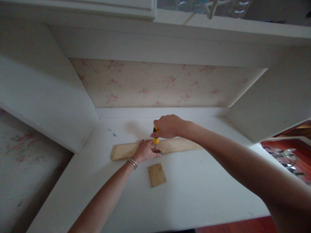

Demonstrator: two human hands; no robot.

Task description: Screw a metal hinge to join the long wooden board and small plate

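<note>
My right hand (168,126) is wrapped around the handle of a yellow-and-black screwdriver (155,141), which stands upright with its shaft pointing down. Its tip meets a small metal piece (159,152), possibly a hinge, at the near edge of a long pale wooden board (179,145). My left hand (145,151) lies over the board, thumb and fingers closed around the metal piece beside the shaft. Exactly how the fingertips grip is partly hidden. Nearer to me, a small square wooden piece (157,175) with two dark holes along one edge rests on the white surface.
Small metal bits, perhaps screws (114,134), lie behind the board's left end. White side panels (272,87) flank the white worktop (199,194), and a cabinet (97,9) hangs overhead. Floral wallpaper (167,84) covers the back wall.
</note>
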